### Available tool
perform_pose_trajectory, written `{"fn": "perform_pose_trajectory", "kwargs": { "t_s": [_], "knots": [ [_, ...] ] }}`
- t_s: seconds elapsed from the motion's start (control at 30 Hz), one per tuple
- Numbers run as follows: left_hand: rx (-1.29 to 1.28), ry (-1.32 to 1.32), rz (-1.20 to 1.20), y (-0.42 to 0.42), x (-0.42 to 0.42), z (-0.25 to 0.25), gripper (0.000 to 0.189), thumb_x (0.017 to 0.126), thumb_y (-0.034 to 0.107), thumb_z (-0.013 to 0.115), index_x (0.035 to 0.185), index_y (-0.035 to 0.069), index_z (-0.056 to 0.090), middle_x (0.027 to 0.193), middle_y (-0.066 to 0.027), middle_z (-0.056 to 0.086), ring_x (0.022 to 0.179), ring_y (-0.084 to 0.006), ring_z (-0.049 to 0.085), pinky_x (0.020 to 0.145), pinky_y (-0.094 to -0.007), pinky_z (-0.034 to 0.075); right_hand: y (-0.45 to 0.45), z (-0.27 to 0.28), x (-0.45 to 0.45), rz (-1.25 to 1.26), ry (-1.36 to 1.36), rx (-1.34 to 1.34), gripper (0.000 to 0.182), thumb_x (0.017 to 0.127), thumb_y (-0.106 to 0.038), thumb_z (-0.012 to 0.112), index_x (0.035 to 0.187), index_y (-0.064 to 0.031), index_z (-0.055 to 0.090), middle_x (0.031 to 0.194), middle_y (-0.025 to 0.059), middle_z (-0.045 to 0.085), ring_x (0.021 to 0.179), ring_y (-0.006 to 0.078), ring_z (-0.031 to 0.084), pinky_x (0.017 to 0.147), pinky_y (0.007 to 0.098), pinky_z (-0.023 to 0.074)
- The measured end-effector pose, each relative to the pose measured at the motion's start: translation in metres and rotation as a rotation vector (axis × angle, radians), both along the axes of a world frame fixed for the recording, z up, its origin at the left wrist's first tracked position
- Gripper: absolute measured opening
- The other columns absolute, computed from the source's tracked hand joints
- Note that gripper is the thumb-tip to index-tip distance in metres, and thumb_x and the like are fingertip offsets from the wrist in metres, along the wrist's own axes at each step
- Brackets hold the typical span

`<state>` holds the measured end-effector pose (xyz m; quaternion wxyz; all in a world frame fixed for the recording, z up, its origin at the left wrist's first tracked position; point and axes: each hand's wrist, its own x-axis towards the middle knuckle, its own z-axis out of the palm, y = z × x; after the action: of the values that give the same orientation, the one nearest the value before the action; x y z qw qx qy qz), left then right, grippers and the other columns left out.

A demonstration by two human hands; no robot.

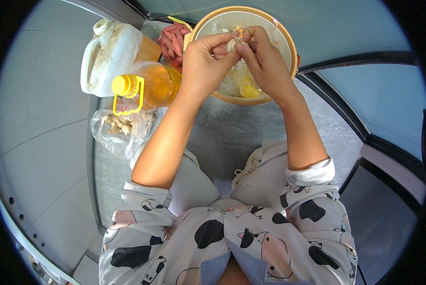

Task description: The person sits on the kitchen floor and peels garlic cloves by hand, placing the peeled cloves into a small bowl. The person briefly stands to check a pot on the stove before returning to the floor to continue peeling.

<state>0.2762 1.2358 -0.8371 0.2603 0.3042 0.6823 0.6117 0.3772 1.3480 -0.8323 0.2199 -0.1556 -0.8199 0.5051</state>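
Note:
A whitish garlic bulb is held between both hands over a lined waste bin with a tan rim. My left hand grips it from the left with thumb and fingers. My right hand pinches its top and right side between thumb and bent index finger. Below the hands, the bin holds scraps, clear plastic and something yellow.
On the left stand a whitish plastic jug and a yellow-capped oil bottle. A clear plastic bag holds pale brown pieces. Reddish items lie beside the bin. Glass panels border the far and right sides.

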Motion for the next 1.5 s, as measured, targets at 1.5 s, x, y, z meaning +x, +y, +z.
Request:
{"fn": "perform_pose_trajectory", "kwargs": {
  "t_s": [1.5],
  "knots": [
    [0.247, -0.191, -0.182, -0.001, 0.000, 0.009, 0.033, 0.086, -0.007, 0.059, 0.119, -0.004, 0.056, 0.107, -0.0097, 0.065, 0.098, -0.0128, 0.062, 0.085, -0.0238, 0.051, 0.000, 0.004, 0.003, 0.069, 0.095, -0.216, 0.018, 0.096, -0.020, 0.056, 0.104, -0.0083, 0.045, 0.078, 0.0051, 0.056, 0.070, 0.0109, 0.055, 0.063, 0.0249, 0.0446]
  ]
}}
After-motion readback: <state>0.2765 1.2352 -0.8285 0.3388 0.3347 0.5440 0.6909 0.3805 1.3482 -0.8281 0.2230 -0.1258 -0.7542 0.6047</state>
